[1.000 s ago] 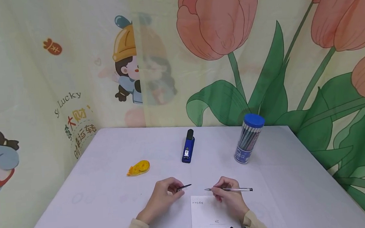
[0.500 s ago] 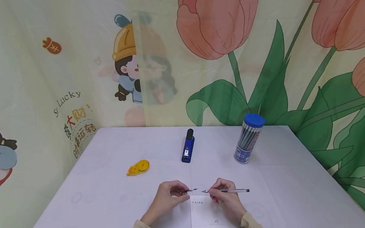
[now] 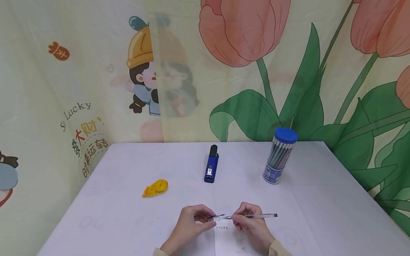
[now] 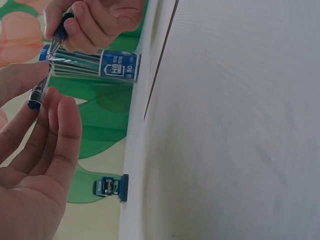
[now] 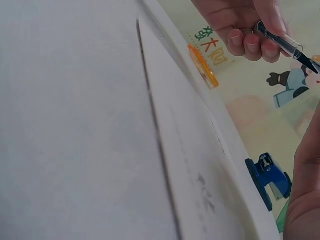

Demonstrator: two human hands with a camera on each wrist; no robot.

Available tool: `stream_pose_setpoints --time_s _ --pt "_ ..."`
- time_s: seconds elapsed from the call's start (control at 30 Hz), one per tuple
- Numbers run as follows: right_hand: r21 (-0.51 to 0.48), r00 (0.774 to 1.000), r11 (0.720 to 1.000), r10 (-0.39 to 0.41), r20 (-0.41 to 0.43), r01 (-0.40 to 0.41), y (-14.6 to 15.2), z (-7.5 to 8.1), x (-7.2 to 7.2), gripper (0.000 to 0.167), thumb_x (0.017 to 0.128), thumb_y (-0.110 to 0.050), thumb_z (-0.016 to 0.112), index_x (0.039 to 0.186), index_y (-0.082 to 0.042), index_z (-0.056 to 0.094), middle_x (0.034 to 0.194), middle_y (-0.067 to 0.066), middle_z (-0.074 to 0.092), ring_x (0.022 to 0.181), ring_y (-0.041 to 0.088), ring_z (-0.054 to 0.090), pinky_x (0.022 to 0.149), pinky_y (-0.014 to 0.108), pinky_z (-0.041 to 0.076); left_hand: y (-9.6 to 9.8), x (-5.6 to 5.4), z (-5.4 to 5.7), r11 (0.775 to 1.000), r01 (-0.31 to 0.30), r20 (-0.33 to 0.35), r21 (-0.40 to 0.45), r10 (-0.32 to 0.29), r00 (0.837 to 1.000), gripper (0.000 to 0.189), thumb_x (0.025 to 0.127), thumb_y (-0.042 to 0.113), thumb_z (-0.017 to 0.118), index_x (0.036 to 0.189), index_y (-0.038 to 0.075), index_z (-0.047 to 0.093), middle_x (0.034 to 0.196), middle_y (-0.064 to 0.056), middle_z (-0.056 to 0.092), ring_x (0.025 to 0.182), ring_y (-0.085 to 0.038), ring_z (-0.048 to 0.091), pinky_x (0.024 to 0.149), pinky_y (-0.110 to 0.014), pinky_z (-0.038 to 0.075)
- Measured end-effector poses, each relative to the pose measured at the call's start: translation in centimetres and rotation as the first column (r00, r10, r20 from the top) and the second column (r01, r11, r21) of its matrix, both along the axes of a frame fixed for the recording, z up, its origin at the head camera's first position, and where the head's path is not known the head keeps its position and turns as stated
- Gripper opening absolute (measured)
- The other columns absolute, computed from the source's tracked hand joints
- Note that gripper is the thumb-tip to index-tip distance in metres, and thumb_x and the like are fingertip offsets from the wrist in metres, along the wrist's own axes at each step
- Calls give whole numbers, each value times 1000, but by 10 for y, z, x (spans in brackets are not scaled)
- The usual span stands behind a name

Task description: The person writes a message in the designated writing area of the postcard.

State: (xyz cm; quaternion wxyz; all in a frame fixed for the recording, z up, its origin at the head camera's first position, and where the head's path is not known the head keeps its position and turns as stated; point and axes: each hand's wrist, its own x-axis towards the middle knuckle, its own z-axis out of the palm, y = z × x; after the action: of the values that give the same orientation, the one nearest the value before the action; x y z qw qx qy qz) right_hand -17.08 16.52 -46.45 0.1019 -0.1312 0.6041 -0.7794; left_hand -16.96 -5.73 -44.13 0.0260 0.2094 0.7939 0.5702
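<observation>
My left hand [image 3: 189,227] pinches a clear pen cap with a dark clip [image 4: 40,94] between thumb and fingers. A clear-barrelled gel pen [image 3: 266,215] is held in my right hand [image 3: 254,224], its tip pointing left. The tip lies at the mouth of the cap; how far inside it is I cannot tell. Both hands are above the far edge of a white card [image 3: 231,243] that bears small dark handwriting. In the right wrist view the cap [image 5: 282,41] shows in the left fingers, while the right hand covers part of the right side.
A blue stapler [image 3: 211,165] stands beyond the hands. To the left lies a yellow correction tape [image 3: 155,188]. A blue-lidded tub of pencils [image 3: 280,156] stands at the right rear of the white table [image 3: 101,230]. A printed curtain hangs behind.
My left hand has moved right with the cap, and my right hand slightly left with the pen. The gap between cap and pen tip has closed.
</observation>
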Motion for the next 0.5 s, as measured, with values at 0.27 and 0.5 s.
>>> stream_pose_setpoints --time_s 0.27,0.5 --pt "-10 1000 1000 16 -21 -16 -2 -1 1 26 88 3 59 80 -22 63 73 -9 67 58 3 53 54 16 44 3 1 -2 1000 21 -36 -6 -21 999 19 80 6 75 96 -1 70 92 -6 69 74 -4 58 70 -19 52" --pt "-8 999 999 37 -13 -38 -4 -2 1 26 88 2 59 79 -22 64 73 -9 67 59 2 54 55 16 44 4 3 -2 1000 28 -32 11 -28 999 19 80 7 76 96 -1 70 91 -7 69 73 -3 57 69 -19 52"
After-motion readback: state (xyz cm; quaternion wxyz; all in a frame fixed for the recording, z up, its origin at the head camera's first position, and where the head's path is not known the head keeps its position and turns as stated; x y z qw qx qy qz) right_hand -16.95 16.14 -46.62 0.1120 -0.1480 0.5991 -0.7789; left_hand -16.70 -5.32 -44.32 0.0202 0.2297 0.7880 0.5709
